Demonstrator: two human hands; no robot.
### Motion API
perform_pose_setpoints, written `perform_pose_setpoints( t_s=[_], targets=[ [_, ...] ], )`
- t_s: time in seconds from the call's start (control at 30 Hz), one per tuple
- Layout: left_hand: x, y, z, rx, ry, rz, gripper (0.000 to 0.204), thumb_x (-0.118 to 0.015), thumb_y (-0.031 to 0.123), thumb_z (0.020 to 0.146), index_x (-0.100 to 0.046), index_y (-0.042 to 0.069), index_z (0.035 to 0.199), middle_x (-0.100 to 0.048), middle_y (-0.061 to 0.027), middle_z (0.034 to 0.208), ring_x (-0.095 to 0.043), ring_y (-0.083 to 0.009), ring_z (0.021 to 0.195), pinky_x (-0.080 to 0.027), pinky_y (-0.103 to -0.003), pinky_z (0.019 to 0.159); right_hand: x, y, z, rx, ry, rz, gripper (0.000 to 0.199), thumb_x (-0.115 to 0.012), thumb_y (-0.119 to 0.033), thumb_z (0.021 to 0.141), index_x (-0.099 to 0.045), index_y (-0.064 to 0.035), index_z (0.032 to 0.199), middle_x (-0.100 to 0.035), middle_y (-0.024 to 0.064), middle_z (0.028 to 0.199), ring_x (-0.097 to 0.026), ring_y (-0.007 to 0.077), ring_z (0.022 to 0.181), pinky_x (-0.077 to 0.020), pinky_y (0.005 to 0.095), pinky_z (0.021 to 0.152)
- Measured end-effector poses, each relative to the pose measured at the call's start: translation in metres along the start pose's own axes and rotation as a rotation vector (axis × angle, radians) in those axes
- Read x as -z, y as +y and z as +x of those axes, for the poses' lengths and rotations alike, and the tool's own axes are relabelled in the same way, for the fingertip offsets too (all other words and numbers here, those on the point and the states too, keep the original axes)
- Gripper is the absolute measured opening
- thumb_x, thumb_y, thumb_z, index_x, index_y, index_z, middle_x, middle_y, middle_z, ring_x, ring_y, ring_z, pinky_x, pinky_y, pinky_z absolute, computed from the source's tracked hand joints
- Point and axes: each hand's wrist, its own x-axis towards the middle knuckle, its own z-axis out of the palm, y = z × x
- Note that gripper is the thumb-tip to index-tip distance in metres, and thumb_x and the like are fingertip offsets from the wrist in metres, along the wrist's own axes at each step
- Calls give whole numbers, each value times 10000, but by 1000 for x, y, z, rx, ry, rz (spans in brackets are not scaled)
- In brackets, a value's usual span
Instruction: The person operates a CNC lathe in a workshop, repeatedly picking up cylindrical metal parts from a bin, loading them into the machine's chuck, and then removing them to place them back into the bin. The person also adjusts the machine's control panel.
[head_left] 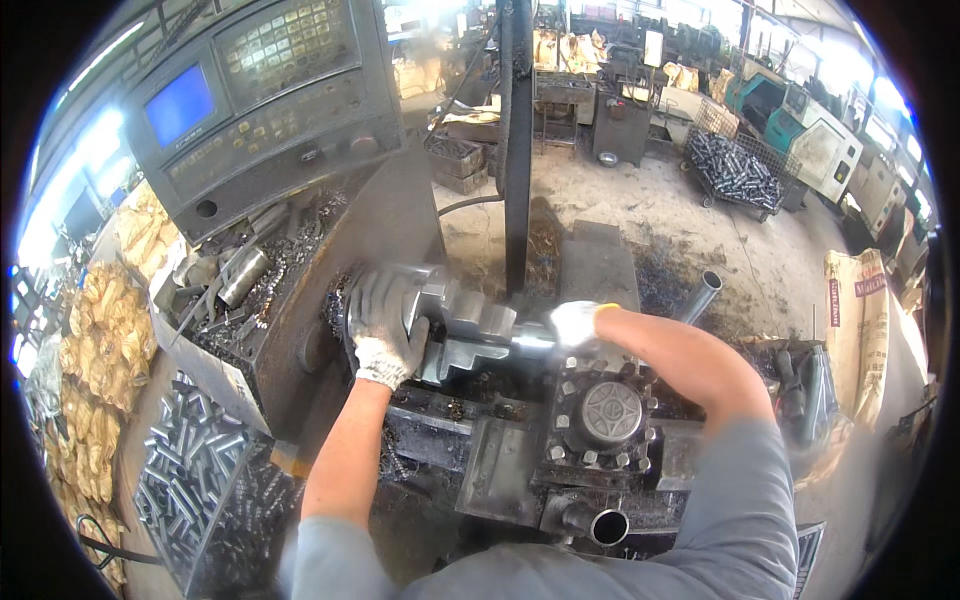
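My left hand, in a grey glove with a white cuff, lies over the lathe chuck, its fingers stretched out and thumb apart. Stepped steel jaws stick out from the chuck to the right of this hand. My right hand, in a pale glove and smeared by motion, closes round the right end of a shiny metal tube that lines up with the jaws. Its fingertips are hard to make out. Just below the right hand sits the bolted tool turret with a round cap.
A control panel with a blue screen rises at upper left. Cut metal tubes fill a bin at lower left. A tube points up beyond my right forearm; another sits below the turret. A wire cart stands far right.
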Motion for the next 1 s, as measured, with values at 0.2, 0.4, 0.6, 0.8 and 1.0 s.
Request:
perform_pose_setpoints(
  t_s=[0.2, 0.4, 0.6, 0.8, 1.0],
  targets=[
    [-4, -1, -8, 17, 17, 2, 735, -778, 226, 765, -562, 36, 1442, -523, -233, 1516, -437, -473, 1442, -308, -608, 1243, -23, 55, -125, -297, 724, 326, 729, -852, -426, 748, -652, -21, 1321, -774, 246, 1083, -775, 393, 978, -625, 437, 869],
    [12, 5, 3, 62, -109, -8, 709, -791, 210, 778, -552, -13, 1407, -523, -260, 1496, -465, -487, 1407, -312, -612, 1244, 1, -47, -217, -355, 1250, 320, 774, -889, -402, 725, -614, -55, 1360, -769, 228, 1061, -778, 388, 932, -628, 458, 856],
    [77, 75, -71, 55, -265, -1178, 927, -848, 337, 881, -395, -33, 1600, -569, -260, 1511, -543, -411, 1414, -383, -487, 1237, -50, -211, -233, -58, 742, 1068, 631, -921, -362, 754, -708, -9, 1232, -786, 113, 969, -746, 186, 864, -609, 353, 820],
    [67, 118, -192, 1286, -794, -1989, 619, -774, 300, 963, -567, -38, 1439, -687, -139, 1284, -659, -284, 1212, -507, -436, 1105, -196, -282, -150, -89, 537, 1979, 738, -847, -443, 911, -608, 29, 1425, -746, 118, 1179, -712, 175, 905, -594, 319, 817],
    [42, 129, -214, 1358, -839, -1657, 526, -800, 247, 950, -659, -10, 1386, -692, -94, 1332, -657, -251, 1213, -505, -398, 1075, -269, -282, -129, -548, 418, 1055, 484, -794, -437, 784, -776, 7, 976, -767, 227, 878, -762, 358, 805, -583, 489, 713]
  ],
)
